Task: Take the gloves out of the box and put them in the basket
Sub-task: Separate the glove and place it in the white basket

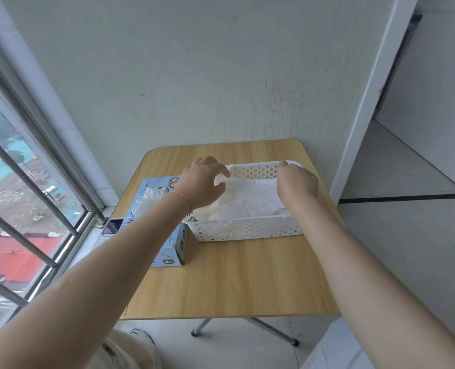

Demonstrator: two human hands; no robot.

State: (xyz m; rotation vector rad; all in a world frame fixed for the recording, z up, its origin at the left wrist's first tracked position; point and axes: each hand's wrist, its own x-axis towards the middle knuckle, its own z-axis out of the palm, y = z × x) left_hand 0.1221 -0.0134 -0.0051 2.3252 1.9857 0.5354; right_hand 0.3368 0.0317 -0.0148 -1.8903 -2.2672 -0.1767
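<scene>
Both hands are over the white plastic basket with round holes [245, 230], which sits on the light wooden counter [234, 275]. The left hand [203, 182] has bent fingers that seem to pinch the thin white gloves [247, 198] lying in a soft pile inside the basket. The right hand [297, 182] is curled at the far right rim, but I cannot tell if it holds a glove or just the rim.

The pale blue cardboard glove box [170, 251] lies just left of the basket, touching it or almost. 1 more white glove [151, 198] sticks up out of its top.

I think the step now is laying gloves down in the basket. The next move likely calls for letting go, then reaching left to pull out the glove that pokes up.

The counter stands by a pale wall [194, 75]. A window with metal bars [21, 182] is on the left. A dark phone [111, 226] rests on the sill.
</scene>
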